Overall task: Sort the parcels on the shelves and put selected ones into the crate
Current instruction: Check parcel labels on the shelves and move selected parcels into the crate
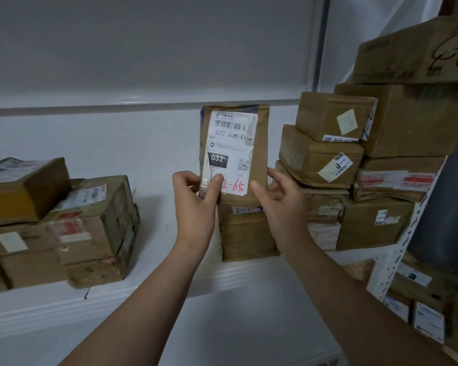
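Observation:
A flat brown parcel (259,154) with a white shipping label, marked "032" and a red handwritten number, stands upright above the white shelf (154,289). My left hand (196,196) grips its lower left corner, thumb on the label. My right hand (278,196) holds its lower right edge, thumb on the front. Under it sits another brown parcel (246,233) on the shelf. No crate is in view.
A pile of taped brown boxes (72,228) fills the shelf's left end. A taller stack of boxes (381,165) rises at the right beside a white perforated upright (397,257). More parcels (423,313) lie on a lower shelf at the right. A white wall is behind.

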`<state>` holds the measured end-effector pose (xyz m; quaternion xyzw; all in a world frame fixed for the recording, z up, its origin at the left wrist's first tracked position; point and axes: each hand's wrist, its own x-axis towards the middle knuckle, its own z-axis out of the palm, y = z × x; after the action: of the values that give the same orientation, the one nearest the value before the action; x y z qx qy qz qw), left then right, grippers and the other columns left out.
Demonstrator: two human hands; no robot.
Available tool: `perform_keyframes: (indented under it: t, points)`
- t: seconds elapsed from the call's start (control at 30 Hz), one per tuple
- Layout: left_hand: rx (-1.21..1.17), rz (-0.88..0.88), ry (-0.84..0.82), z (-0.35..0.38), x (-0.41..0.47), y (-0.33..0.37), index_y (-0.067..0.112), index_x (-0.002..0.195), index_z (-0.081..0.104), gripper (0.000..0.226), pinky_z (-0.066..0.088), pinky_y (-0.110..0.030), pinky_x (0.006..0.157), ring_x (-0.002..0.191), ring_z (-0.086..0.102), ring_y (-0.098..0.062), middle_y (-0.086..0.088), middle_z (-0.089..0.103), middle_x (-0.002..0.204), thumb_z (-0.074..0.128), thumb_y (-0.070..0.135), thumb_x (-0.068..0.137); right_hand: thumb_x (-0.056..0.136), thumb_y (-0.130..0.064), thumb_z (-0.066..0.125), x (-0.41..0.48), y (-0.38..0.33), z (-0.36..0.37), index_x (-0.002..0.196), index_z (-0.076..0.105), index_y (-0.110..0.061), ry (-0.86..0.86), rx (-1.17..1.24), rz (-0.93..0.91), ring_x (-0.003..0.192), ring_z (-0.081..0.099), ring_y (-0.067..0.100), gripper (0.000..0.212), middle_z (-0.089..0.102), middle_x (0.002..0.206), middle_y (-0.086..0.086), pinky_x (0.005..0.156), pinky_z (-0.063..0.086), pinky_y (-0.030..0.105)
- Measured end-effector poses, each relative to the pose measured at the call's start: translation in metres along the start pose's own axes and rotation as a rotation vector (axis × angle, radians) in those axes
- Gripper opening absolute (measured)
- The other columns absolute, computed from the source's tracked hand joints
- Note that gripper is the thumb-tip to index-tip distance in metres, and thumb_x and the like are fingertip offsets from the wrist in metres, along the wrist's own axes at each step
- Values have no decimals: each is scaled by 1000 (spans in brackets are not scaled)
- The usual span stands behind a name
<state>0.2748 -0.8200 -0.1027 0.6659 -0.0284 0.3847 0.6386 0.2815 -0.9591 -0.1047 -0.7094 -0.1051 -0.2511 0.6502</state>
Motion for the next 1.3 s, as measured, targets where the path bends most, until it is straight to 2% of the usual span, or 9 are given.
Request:
perform_keyframes:
  t: [0.1,0.27,0.53,0.7,0.83,1.0,1.13,1.2,1.3]
  points:
    - [-78,-10,14,-15,2,6,25,100,45,24,55,-25,73,97,62,-14,4,61,93,66,24,89,88,-19,68,-5,-1,8,126,57,-20,-24,112,37,98,66,8,39,65,116,3,76,56,19]
    - [-88,-41,14,-39,-7,3,26,95,57,12,57,-37,81,101,64,-19,3,66,94,67,22,88,91,-9,63,-11,-4,18,126,54,-13,-86,208,48,95,67,-2,37,66,104,-12,74,53,16]
    - [-119,-36,36,-57,-13,6,25,95,62,13,55,-32,79,99,64,-22,6,68,91,67,16,88,90,-22,65,-18,1,32,124,56,-27,-105,203,40,109,64,8,35,67,119,-5,92,53,32]
    - [-121,-38,61,-64,-14,10,28,93,62,14,55,-35,81,99,64,-22,7,68,92,67,16,88,92,-15,62,-22,-5,38,125,53,-22,-137,253,32,109,63,10,35,65,121,0,86,53,24]
    - [-89,-34,61,-71,-15,11,29,94,62,14,55,-39,85,98,64,-18,5,69,95,67,17,88,94,-13,60,-27,-11,42,126,52,-20,-154,243,15,95,65,-5,34,65,106,-14,73,51,12]
    - [-62,-8,77,-89,-17,11,26,101,64,14,53,-28,78,97,65,-16,-2,69,102,64,17,90,93,-13,60,-34,-16,51,120,49,-24,-212,247,-31,90,60,-15,31,60,104,-17,72,49,8]
    - [11,44,108,-114,-17,18,31,100,64,12,51,-17,65,94,65,-11,-1,68,106,60,24,92,77,-34,75,-41,-13,67,129,43,-34,-363,203,-82,120,54,6,61,50,134,3,96,51,30]
    - [81,53,112,-128,-11,24,29,105,63,14,53,-17,65,96,64,-5,4,67,106,59,26,92,72,-32,80,-44,-14,78,138,35,-34,-450,191,-92,127,50,7,81,48,140,-4,102,48,34]
    - [215,114,83,-152,3,33,33,117,56,24,55,-25,78,104,60,3,20,63,110,55,31,93,76,-18,80,-48,-22,103,145,22,-42,-469,170,-125,128,45,-3,94,45,139,-19,106,43,28]
